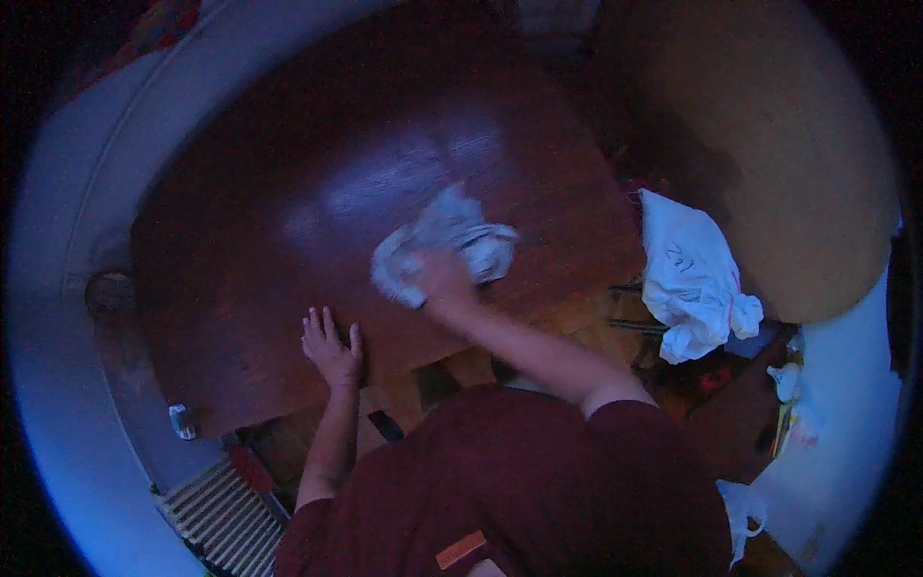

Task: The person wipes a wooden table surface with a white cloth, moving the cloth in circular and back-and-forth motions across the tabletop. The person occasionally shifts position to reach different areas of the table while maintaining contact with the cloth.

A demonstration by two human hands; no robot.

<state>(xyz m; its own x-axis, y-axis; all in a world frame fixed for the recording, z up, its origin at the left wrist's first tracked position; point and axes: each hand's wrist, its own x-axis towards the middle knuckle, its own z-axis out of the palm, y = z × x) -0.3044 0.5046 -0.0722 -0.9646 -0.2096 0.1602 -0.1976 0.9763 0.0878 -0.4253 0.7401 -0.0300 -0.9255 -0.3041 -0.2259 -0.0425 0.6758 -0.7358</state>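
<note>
My right hand presses on a crumpled pale cloth on the dark reddish-brown table. Motion smears this hand, and its fingers sink into the cloth's folds. The cloth lies bunched near the middle of the tabletop, spread on both sides of the hand. My left hand rests flat near the table's front edge, fingers spread, with nothing in it. A shiny patch of reflected light shows on the wood beyond the cloth.
A white tied bag stands beside the table's right end, before a large tan rounded panel. A small white item is at the front left corner. A ribbed radiator is below it. Another white bag is at lower right.
</note>
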